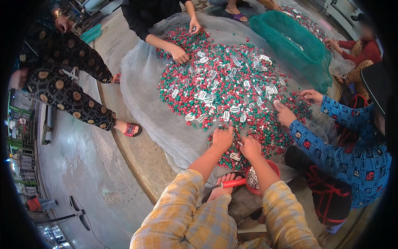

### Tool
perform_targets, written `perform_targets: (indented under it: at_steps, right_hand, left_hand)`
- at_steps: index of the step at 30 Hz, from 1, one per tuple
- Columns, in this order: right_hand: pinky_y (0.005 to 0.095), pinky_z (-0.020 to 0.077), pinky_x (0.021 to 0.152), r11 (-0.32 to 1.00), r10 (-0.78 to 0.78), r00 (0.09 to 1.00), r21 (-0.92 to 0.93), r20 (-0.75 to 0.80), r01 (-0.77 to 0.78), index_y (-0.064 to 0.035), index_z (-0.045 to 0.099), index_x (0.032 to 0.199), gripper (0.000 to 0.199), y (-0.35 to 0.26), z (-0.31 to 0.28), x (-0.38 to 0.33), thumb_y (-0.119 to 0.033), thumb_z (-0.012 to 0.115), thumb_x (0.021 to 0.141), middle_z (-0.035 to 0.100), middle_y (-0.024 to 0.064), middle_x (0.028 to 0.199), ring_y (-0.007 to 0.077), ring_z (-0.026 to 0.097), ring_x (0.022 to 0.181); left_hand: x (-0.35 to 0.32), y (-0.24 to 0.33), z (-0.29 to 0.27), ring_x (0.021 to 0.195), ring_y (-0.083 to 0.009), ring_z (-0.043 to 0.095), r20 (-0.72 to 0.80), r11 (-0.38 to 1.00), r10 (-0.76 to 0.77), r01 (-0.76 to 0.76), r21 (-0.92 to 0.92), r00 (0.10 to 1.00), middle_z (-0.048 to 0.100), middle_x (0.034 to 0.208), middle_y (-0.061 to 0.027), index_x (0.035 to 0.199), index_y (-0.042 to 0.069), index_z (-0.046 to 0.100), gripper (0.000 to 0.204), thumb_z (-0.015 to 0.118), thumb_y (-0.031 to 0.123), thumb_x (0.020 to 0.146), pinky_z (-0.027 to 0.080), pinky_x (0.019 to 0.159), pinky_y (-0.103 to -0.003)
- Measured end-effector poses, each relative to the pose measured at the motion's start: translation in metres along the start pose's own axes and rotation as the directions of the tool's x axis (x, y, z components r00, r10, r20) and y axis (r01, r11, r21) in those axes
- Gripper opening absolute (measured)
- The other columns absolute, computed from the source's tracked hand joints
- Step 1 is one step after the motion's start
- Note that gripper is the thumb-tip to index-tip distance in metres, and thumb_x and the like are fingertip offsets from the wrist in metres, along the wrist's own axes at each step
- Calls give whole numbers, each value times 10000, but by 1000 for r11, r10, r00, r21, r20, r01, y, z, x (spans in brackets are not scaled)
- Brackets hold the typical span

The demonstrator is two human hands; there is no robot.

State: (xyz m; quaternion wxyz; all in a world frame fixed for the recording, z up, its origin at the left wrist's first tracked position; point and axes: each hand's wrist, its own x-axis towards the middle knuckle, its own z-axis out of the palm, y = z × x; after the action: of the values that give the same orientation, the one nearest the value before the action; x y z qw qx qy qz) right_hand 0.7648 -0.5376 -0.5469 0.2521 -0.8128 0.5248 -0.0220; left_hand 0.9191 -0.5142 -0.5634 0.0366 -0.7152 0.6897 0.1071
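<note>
A wide heap of small red and green pieces (182, 97), mixed with pale slotted buckle-shaped parts (208, 99), lies on a sheet of grey netting. My left hand (223, 139) is at the heap's near edge, fingers bent down and drawn together; what they grip is hidden. Just right of it, my right hand (251, 147) pinches a small whitish piece (240, 143) above the heap. Below my right wrist stands a red pan (273, 167) with a red handle, partly filled with small silvery pieces (253, 180). Near my right hand lies a slotted part (235, 156).
A co-worker's blue patterned sleeves (311, 137) reach in from the right, another's dark sleeves (145, 29) from the far side. A green mesh-covered basket (269, 29) stands at the far right. Someone in patterned trousers (58, 91) stands left. My foot (224, 180) is beside the pan.
</note>
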Motion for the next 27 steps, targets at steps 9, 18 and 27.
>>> perform_targets:
  at_steps: [9,18,27]
  right_hand:
    - [331,492,521,-260,116,854,845,507,-467,-70,514,756,70,0,-31,-7,-16,544,723,575,77,736,195,570,569]
    - [349,460,679,800,-96,976,599,194,-41,-72,585,950,198,13,-5,-5,-32,551,760,607,109,899,245,599,804]
    - [446,502,744,984,-140,944,-59,299,165,-93,561,983,358,-18,-10,-30,-186,735,685,557,157,1053,356,605,918]
  left_hand:
    - [1,-27,-1,885,-270,593,-302,995,73,-90,-43,951,590,949,-108,929,68,541,303,676,235,716,498,747,-402]
    - [19,-35,-7,820,-302,632,-56,980,-9,-2,-198,998,629,881,-126,1060,60,535,313,568,107,753,512,753,-411]
    - [-25,-90,3,770,-170,609,298,-154,-333,260,-953,895,631,824,-76,890,29,584,156,588,145,786,496,721,-369]
